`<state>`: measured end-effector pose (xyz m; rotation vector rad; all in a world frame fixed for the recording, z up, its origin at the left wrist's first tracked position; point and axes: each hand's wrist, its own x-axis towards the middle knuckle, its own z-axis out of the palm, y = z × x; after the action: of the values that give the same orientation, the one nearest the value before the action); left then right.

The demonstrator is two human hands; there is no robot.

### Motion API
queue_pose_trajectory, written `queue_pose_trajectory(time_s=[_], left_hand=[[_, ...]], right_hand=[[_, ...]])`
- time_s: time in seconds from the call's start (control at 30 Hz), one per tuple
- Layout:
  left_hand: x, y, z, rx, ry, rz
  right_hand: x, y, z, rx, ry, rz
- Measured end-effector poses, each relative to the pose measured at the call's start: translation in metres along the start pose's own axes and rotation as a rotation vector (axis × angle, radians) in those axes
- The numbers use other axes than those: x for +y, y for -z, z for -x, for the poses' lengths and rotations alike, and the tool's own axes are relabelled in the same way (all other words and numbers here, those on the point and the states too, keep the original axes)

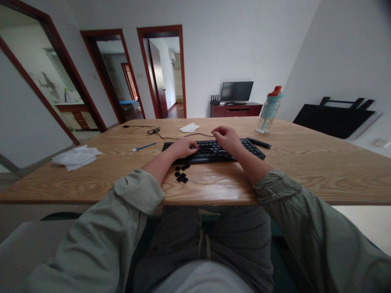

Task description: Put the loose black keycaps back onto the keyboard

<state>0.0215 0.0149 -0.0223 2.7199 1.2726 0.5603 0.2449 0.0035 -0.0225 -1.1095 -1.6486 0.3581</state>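
A black keyboard [218,158] lies lengthwise on the wooden table before me, and its left half shows some dark gaps among the keys. Over that half rests my left hand [184,147], thumb and fingers drawn together at the keys; whatever is between the fingertips is too small to tell. My right hand [226,138] is raised above the keyboard's back edge, fingers curled into a pinch. Anything held there is hidden. Several loose black keycaps [182,176] lie in a small group on the table in front of the keyboard's left part.
Left of the keyboard is a blue-handled brush [145,147]. Behind it runs a coiled black cable [153,130]. White tissues [190,127] lie at the back, and more crumpled tissues [76,157] far left. A dark bar-shaped object [259,143] and a clear bottle [269,112] stand right.
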Motion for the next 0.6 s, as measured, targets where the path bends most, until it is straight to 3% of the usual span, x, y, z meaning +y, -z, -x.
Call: queue_pose_trajectory(time_s=[0.6], left_hand=[[0.0027,-0.0012,0.0012,0.027,0.06,0.158]], right_hand=[[0.006,0.0029,0.0015,-0.047,0.011,0.071]])
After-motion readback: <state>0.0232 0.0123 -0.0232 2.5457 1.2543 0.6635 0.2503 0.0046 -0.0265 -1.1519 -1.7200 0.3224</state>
